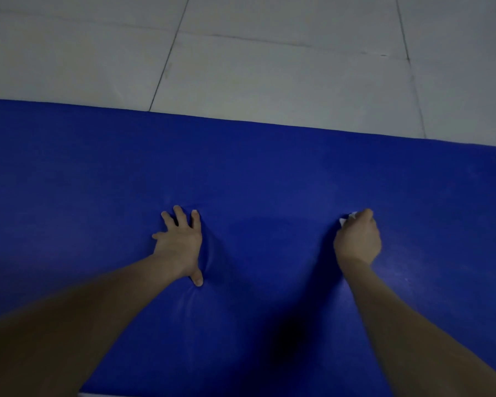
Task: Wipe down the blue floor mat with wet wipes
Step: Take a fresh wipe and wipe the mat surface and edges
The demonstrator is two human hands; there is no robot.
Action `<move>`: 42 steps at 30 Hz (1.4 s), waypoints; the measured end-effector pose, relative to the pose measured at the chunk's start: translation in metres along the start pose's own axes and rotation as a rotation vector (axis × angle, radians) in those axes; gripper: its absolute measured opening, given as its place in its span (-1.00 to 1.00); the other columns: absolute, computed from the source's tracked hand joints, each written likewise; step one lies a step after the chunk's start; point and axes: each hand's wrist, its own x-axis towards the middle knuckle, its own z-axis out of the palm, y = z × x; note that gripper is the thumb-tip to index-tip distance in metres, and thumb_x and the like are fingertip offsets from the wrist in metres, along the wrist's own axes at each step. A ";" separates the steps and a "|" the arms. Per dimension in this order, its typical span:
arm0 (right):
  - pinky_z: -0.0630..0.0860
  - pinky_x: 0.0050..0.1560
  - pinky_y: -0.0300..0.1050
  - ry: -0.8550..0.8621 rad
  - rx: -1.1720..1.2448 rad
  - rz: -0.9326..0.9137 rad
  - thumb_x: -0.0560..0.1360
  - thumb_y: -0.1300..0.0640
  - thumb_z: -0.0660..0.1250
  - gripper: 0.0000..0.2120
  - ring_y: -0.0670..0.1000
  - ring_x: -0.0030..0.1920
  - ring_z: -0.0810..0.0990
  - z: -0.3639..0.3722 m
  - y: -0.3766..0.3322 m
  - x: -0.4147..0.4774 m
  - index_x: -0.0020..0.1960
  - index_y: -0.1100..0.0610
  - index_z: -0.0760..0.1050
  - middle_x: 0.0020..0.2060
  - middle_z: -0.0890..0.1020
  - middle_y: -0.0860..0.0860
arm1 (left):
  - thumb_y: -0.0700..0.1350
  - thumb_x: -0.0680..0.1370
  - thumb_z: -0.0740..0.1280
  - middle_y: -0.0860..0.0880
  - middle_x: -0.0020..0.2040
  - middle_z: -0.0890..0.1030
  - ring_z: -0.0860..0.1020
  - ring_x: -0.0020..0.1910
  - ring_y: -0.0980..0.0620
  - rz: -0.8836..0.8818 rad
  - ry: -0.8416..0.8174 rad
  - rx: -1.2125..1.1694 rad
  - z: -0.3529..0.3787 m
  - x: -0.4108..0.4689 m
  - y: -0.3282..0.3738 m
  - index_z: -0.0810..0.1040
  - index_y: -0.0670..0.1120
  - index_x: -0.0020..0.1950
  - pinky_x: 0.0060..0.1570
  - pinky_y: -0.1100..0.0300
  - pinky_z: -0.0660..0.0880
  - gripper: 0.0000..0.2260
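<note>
A: Entry, head view. Where is the blue floor mat [269, 173]?

B: It lies flat on the tiled floor [269, 67] and fills the lower two thirds of the view. Its far edge runs across the frame, slanting down to the right. A pale sliver shows past its near edge at bottom left.

A: Left hand [181, 242]?

B: Released, grasping nothing. The fingers are spread and the palm is pressed down on the mat, left of centre. The thumb tip digs in on the near side, and the mat dimples and creases round the hand.

A: Right hand [357, 239]?

B: Clenched round a white wet wipe [347, 219], knuckles up, resting on the mat right of centre. The two hands are well apart.

A: How much of the wipe shows?

B: Only a small crumpled corner at the fingertips, on the far left side of the fist. The rest is hidden under the hand. It touches the mat surface there.

A: Surface condition?

B: Faint lighter streaks to the right of the right forearm. The light is dim, so I cannot tell whether that is wetness or sheen.
</note>
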 end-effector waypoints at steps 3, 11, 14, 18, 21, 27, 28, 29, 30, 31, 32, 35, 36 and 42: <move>0.41 -0.20 0.00 -0.041 0.047 -0.178 0.61 0.08 0.33 -0.78 0.22 0.00 0.56 0.024 -0.045 -0.028 0.13 0.23 0.45 0.05 0.58 0.20 | 0.26 0.13 0.68 -0.34 0.58 -0.32 -0.14 0.57 -0.46 0.000 0.005 0.008 0.001 0.000 -0.001 -0.36 -0.14 0.62 0.38 -0.32 0.39 0.49; 0.53 -0.01 -0.04 -0.289 0.024 -0.782 0.57 0.15 0.35 -0.80 0.08 -0.03 0.54 0.077 -0.145 -0.112 0.17 0.17 0.50 0.01 0.58 0.10 | 0.33 0.12 0.65 -0.35 0.59 -0.28 -0.11 0.57 -0.46 0.009 0.024 0.049 0.002 0.001 -0.002 -0.34 -0.14 0.62 0.34 -0.27 0.44 0.48; 0.51 -0.13 -0.04 -0.272 -0.008 -0.822 0.54 0.20 0.38 -0.85 0.09 -0.11 0.57 0.067 -0.133 -0.090 0.11 0.14 0.53 -0.05 0.60 0.07 | 0.32 0.13 0.65 -0.35 0.59 -0.30 -0.13 0.57 -0.46 0.017 0.019 0.038 0.002 0.000 -0.003 -0.36 -0.14 0.62 0.35 -0.27 0.43 0.48; 0.49 -0.15 0.01 -0.148 -0.058 -0.608 0.54 0.15 0.41 -0.84 0.18 -0.09 0.60 0.041 -0.081 -0.031 0.09 0.15 0.54 -0.04 0.62 0.12 | 0.31 0.13 0.66 -0.34 0.58 -0.31 -0.14 0.57 -0.46 0.017 0.009 0.026 0.002 0.000 -0.004 -0.37 -0.14 0.61 0.36 -0.28 0.42 0.49; 0.46 -0.16 0.01 -0.069 -0.132 -0.432 0.56 0.14 0.38 -0.82 0.24 -0.04 0.60 0.012 -0.029 0.012 0.11 0.20 0.51 0.01 0.61 0.17 | 0.30 0.13 0.66 -0.33 0.58 -0.32 -0.15 0.58 -0.46 0.015 0.008 0.019 0.001 -0.001 -0.003 -0.38 -0.14 0.61 0.37 -0.28 0.41 0.49; 0.47 -0.17 0.09 0.003 -0.151 -0.129 0.61 0.17 0.30 -0.81 0.28 -0.03 0.57 -0.001 -0.001 0.038 0.14 0.25 0.40 0.03 0.57 0.26 | 0.30 0.13 0.66 -0.34 0.58 -0.30 -0.13 0.58 -0.46 0.010 0.023 0.026 0.000 -0.001 -0.002 -0.36 -0.14 0.62 0.36 -0.27 0.43 0.49; 0.48 -0.15 0.11 0.006 -0.129 -0.112 0.61 0.16 0.29 -0.81 0.28 -0.01 0.56 0.005 -0.013 0.033 0.15 0.25 0.39 0.04 0.57 0.27 | 0.30 0.13 0.66 -0.34 0.59 -0.30 -0.12 0.58 -0.46 0.011 0.023 0.027 0.000 -0.001 -0.001 -0.36 -0.14 0.62 0.35 -0.28 0.44 0.49; 0.48 -0.15 0.10 -0.002 -0.114 -0.133 0.61 0.15 0.30 -0.80 0.27 -0.01 0.56 0.012 -0.028 0.026 0.15 0.25 0.39 0.03 0.57 0.26 | 0.30 0.12 0.66 -0.34 0.59 -0.30 -0.12 0.57 -0.46 0.012 0.023 0.028 0.000 -0.001 0.000 -0.36 -0.14 0.62 0.35 -0.28 0.44 0.49; 0.47 -0.16 0.07 -0.021 -0.109 -0.189 0.61 0.14 0.31 -0.79 0.26 -0.01 0.56 0.020 -0.044 0.017 0.15 0.25 0.40 0.03 0.56 0.25 | 0.30 0.13 0.66 -0.34 0.59 -0.30 -0.12 0.57 -0.46 0.013 0.023 0.031 -0.001 -0.001 0.000 -0.35 -0.14 0.62 0.34 -0.28 0.44 0.49; 0.46 -0.18 0.05 -0.045 -0.111 -0.263 0.60 0.13 0.32 -0.78 0.24 -0.02 0.56 0.027 -0.063 0.006 0.15 0.26 0.42 0.02 0.56 0.25 | 0.30 0.13 0.66 -0.34 0.59 -0.30 -0.12 0.57 -0.46 0.011 0.021 0.037 -0.001 -0.001 0.001 -0.36 -0.14 0.62 0.34 -0.28 0.44 0.49; 0.46 -0.18 0.04 -0.071 -0.111 -0.340 0.60 0.13 0.33 -0.78 0.23 -0.03 0.56 0.035 -0.082 -0.006 0.14 0.26 0.43 0.01 0.56 0.24 | 0.30 0.13 0.66 -0.34 0.59 -0.29 -0.12 0.57 -0.46 0.008 0.018 0.044 -0.001 -0.001 0.001 -0.36 -0.15 0.61 0.34 -0.28 0.44 0.48; 0.48 -0.15 0.06 -0.160 -0.092 -0.545 0.60 0.13 0.33 -0.81 0.19 -0.06 0.55 0.058 -0.139 -0.048 0.11 0.23 0.45 -0.03 0.58 0.21 | 0.33 0.14 0.64 -0.36 0.58 -0.29 -0.11 0.57 -0.47 0.011 0.021 0.061 0.000 -0.001 0.000 -0.37 -0.16 0.61 0.34 -0.27 0.45 0.48; 0.49 -0.14 0.05 -0.184 -0.080 -0.615 0.59 0.14 0.33 -0.83 0.18 -0.08 0.55 0.063 -0.153 -0.062 0.10 0.22 0.46 -0.05 0.58 0.19 | 0.34 0.14 0.64 -0.36 0.58 -0.29 -0.11 0.57 -0.48 0.015 0.023 0.065 0.000 -0.001 0.000 -0.37 -0.16 0.61 0.34 -0.27 0.45 0.48; 0.48 -0.05 0.02 -0.252 -0.087 -0.856 0.62 0.14 0.28 -0.87 0.12 -0.06 0.56 0.065 -0.158 -0.060 0.14 0.16 0.48 -0.03 0.59 0.10 | 0.38 0.12 0.62 -0.35 0.59 -0.26 -0.09 0.57 -0.45 0.029 0.030 0.082 -0.003 -0.003 -0.003 -0.34 -0.14 0.62 0.32 -0.23 0.49 0.48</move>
